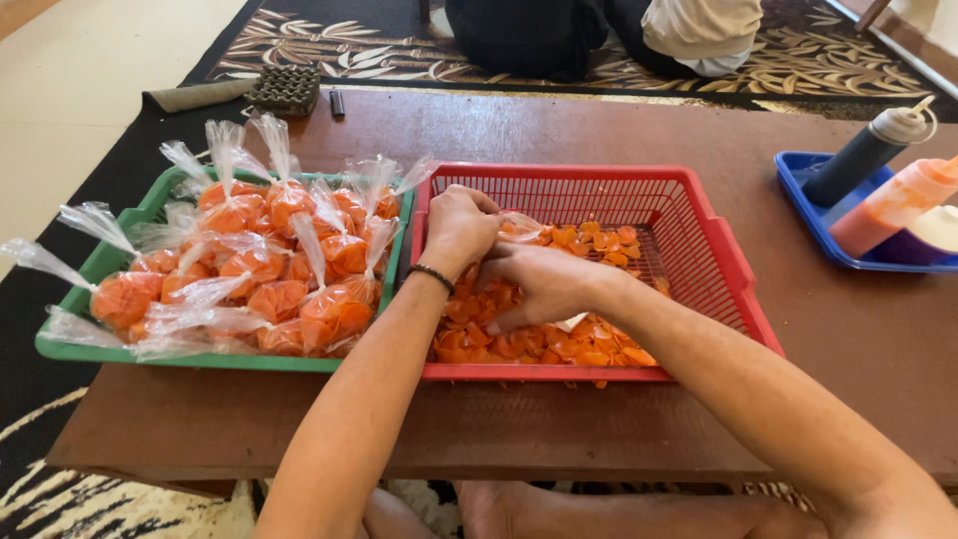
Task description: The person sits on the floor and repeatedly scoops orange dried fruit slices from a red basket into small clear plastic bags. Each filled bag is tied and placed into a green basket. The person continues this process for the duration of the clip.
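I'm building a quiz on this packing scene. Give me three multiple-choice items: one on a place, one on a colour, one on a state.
1. Where do the filled bags lie?
A. green tray
B. blue tray
C. floor

2. What colour is the basket of loose orange chips?
A. red
B. yellow
C. white

3. How is the clear bag in the hands?
A. tied shut
B. open, being handled
C. lying flat, unheld

Answers:
1 A: the filled bags sit in the green tray.
2 A: the red basket holds the orange chips.
3 B: the left hand and right hand hold the clear bag over the chips.
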